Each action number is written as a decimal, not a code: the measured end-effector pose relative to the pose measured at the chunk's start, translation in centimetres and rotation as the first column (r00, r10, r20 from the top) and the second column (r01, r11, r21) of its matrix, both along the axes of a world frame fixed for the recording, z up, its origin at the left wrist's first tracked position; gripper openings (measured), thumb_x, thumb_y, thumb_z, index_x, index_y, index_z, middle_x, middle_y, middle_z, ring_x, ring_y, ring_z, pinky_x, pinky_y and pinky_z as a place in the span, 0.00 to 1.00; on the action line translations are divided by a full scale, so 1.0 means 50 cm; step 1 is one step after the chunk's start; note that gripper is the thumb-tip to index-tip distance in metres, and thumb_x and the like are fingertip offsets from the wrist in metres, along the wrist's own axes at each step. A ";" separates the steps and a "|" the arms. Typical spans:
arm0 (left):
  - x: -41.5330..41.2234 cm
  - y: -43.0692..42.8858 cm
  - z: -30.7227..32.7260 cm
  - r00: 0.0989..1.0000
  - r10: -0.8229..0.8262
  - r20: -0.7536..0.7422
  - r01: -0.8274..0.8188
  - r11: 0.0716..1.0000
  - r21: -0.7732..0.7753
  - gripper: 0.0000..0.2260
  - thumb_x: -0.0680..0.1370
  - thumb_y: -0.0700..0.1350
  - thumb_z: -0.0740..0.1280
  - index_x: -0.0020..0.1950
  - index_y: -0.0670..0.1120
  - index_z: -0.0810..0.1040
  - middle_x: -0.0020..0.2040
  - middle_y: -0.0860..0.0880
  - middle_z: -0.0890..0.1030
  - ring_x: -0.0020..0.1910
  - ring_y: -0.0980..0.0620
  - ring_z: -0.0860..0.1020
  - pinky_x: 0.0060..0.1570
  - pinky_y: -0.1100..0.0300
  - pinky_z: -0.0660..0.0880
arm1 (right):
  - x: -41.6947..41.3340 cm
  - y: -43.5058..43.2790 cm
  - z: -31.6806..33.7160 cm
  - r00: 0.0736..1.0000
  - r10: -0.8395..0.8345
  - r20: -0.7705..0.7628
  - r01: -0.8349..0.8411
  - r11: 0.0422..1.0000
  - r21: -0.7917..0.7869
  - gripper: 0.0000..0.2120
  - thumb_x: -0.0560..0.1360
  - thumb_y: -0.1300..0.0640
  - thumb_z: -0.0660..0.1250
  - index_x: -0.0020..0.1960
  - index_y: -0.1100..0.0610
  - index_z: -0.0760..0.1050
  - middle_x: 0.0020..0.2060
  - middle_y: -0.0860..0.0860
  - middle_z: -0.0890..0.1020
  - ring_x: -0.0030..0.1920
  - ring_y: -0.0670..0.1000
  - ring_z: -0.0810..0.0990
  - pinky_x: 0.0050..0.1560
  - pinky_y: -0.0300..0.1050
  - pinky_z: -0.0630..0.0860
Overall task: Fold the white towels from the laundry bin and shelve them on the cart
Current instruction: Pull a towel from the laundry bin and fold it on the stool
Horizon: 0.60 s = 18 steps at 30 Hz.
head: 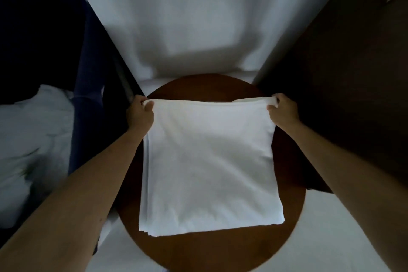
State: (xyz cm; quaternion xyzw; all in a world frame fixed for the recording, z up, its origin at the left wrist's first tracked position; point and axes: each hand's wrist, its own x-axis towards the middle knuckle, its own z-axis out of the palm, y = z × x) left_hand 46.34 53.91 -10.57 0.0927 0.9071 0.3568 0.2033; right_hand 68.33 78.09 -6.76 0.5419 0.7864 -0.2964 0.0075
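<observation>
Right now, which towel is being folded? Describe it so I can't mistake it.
Find the round brown table in the middle. The folded white towel lies flat on it, its far corners pinched by the left hand and right hand. The other white cloth, at left, is crumpled.

The folded white cloth towel (pixel 207 161) looks soft and matt, with a faint woven grain and stacked layered edges at its near corner; under it, the round dark-brown wooden table (pixel 287 227) shows a smooth, low-sheen finish; beyond the table, a pale grey-white fabric sheet (pixel 187 17) hangs matt with light vertical creases; left of the table, rumpled white cloth (pixel 33 139) lies crumpled and dull inside a dark navy fabric bin (pixel 86 95); right of the table, a dark brown panel (pixel 353 73) looks flat and matt.
</observation>
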 end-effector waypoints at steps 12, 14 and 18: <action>-0.036 0.043 -0.235 0.999 0.025 -0.028 -0.029 0.991 -0.127 0.18 0.81 0.47 0.58 0.68 0.38 0.67 0.67 0.36 0.69 0.64 0.38 0.69 0.59 0.50 0.68 | -0.033 0.035 -0.245 0.975 -0.041 0.218 0.070 0.989 -0.127 0.25 0.80 0.56 0.57 0.74 0.62 0.55 0.68 0.65 0.67 0.64 0.64 0.70 0.60 0.53 0.69; -0.026 0.039 -0.240 0.998 0.021 -0.055 -0.030 0.984 -0.176 0.18 0.81 0.45 0.59 0.69 0.40 0.66 0.69 0.37 0.66 0.66 0.37 0.67 0.62 0.49 0.65 | -0.036 0.025 -0.252 0.980 -0.053 0.194 0.069 0.995 -0.078 0.29 0.80 0.58 0.58 0.76 0.58 0.49 0.70 0.64 0.63 0.67 0.65 0.67 0.63 0.55 0.67; 0.031 0.010 -0.207 1.000 0.011 -0.004 -0.012 0.972 -0.236 0.26 0.79 0.43 0.61 0.76 0.48 0.57 0.75 0.41 0.56 0.71 0.38 0.57 0.69 0.46 0.58 | -0.016 -0.030 -0.235 0.966 0.059 0.251 -0.045 0.997 -0.064 0.32 0.79 0.56 0.60 0.77 0.54 0.47 0.74 0.60 0.55 0.72 0.62 0.58 0.71 0.54 0.58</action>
